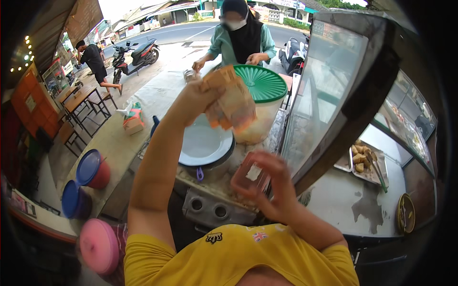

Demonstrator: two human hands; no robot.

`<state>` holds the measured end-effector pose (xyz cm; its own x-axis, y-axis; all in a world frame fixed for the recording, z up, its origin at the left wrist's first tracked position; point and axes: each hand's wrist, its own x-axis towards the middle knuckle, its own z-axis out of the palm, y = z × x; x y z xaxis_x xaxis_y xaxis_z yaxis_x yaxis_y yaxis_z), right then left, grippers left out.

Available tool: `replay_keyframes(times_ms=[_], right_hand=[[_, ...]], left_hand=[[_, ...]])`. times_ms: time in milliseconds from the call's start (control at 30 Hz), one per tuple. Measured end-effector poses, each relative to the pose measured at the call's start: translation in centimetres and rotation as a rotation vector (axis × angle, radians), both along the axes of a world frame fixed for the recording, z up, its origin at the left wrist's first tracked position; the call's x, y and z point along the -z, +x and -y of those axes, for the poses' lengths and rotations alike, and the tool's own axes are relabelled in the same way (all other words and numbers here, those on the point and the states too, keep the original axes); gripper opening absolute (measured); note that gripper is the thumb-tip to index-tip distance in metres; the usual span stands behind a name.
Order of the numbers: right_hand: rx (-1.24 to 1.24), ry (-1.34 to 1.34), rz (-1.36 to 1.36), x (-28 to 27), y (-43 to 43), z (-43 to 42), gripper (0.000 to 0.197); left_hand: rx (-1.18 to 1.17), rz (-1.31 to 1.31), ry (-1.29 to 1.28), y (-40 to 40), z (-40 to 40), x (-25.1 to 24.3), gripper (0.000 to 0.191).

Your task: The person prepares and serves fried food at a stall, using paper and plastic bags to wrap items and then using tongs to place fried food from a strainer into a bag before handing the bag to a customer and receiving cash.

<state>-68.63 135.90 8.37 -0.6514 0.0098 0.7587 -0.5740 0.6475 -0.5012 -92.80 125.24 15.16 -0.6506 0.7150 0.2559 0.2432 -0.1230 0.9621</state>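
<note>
My left hand (200, 98) is raised over the counter and grips a fan of orange-brown banknotes (234, 102). Under the notes lies a wide white basin (204, 146), partly covered by my forearm. Behind them stands a translucent tub with a ribbed green lid (259, 82). My right hand (275, 182), blurred, hovers with curved, spread fingers around a red plastic box (247, 175) that bears a white patch. Nothing shows between those fingers; whether they touch the box is unclear.
Across the counter a masked person (243, 39) holds something small and clear. A glass display case (315, 85) rises at right, beside a tray of fried food (368, 161) with tongs. Blue-lidded buckets (89, 168), a pink lid (99, 246) and a tissue box (133, 119) are at left.
</note>
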Motion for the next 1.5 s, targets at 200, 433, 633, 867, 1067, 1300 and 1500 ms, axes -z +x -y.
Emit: replay_keyframes(times_ms=[200,433,633,867,1067,1300,1500], right_hand=[[0.097,-0.294,0.207,0.7,-1.9,3.3,0.042],[-0.254,-1.019,0.447,7.9,4.2,9.5,0.027],[0.057,-1.050,0.521,10.4,15.2,10.3,0.029],[0.295,-1.045,0.180,12.1,25.4,8.5,0.027],[0.383,-1.194,-0.059,12.2,35.4,0.6,0.051],[1.094,-0.559,0.043,15.0,43.3,-11.3,0.064],[1.185,-0.434,0.014,18.2,49.2,-21.1,0.065]], left_hand=[[0.098,0.181,-0.024,10.2,7.3,4.4,0.027],[0.315,0.753,0.461,19.7,13.0,13.8,0.040],[0.155,0.917,0.379,27.4,12.9,16.8,0.027],[0.320,0.490,0.051,36.3,5.4,18.7,0.023],[0.473,0.582,0.046,41.7,-5.1,19.6,0.023],[0.853,0.942,-0.079,54.2,-20.1,19.5,0.031],[0.792,0.852,-0.385,59.8,-30.6,24.1,0.031]])
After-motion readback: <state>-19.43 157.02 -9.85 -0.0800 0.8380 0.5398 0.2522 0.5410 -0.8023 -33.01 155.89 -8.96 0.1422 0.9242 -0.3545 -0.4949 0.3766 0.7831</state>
